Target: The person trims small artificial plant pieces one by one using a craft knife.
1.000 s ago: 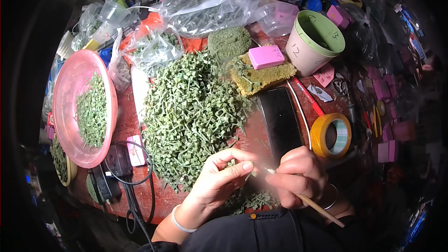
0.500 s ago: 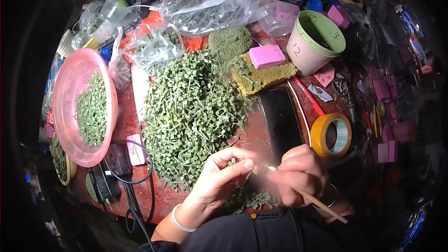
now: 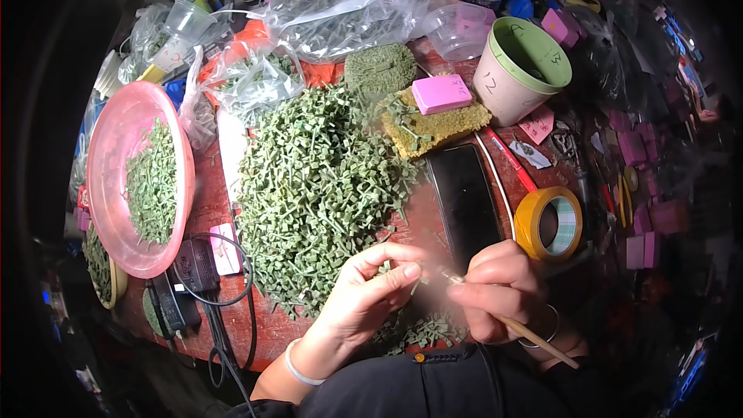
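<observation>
My left hand (image 3: 371, 290) is pinched around a small green piece beside the lower right of a large pile of small green pieces (image 3: 317, 193). Facing it, my right hand (image 3: 499, 290) grips a thin wooden-handled tool (image 3: 538, 338), whose pale tip points toward the left fingertips. A blurred haze hides the detail between the two hands. Below them, more green pieces (image 3: 426, 331) lie near the table edge. A black phone (image 3: 464, 201) lies just above my right hand.
At the left stands a pink bowl (image 3: 104, 186) with green pieces. Black cables (image 3: 220, 325) hang over the front left edge. Yellow tape (image 3: 526, 224), a white and green cup (image 3: 503, 85), a yellow sponge (image 3: 449, 131) and plastic bags (image 3: 348, 11) surround the pile.
The wooden-handled tool has shifted slightly right and tilted in my right hand, its handle end now farther right. My left hand stays nearly still in its pinch.
</observation>
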Motion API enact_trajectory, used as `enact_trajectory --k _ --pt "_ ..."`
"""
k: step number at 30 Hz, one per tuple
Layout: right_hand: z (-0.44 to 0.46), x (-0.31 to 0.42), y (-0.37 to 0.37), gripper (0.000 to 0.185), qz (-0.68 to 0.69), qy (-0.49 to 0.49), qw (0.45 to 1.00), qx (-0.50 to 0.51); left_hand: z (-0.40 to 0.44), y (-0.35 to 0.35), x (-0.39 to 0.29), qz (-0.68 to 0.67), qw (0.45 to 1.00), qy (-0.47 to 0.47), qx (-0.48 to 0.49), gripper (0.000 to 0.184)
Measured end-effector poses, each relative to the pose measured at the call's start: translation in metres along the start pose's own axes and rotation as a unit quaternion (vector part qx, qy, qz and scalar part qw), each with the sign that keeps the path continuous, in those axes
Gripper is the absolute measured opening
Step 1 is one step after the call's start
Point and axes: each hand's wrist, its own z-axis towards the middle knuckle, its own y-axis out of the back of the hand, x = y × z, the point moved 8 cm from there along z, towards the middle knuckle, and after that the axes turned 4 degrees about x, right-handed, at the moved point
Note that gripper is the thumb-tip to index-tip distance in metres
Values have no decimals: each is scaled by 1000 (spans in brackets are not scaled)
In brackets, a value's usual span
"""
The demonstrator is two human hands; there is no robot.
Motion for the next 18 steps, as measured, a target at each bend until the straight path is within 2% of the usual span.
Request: enact_trajectory --k 3,6,9,18 --pt "-1 -5 7 23 -19 -46 998 -43 2 -1 -1 -11 1000 -5 7 17" --pt "-2 -16 8 19 4 -96 995 -15 4 -2 -5 -9 1000 -7 13 15" --pt "-3 -19 8 19 42 -115 992 -28 5 -5 -7 -2 1000 -2 10 14" --pt "2 -21 1 20 89 -90 992 -6 1 -7 -5 -40 999 15 24 19"
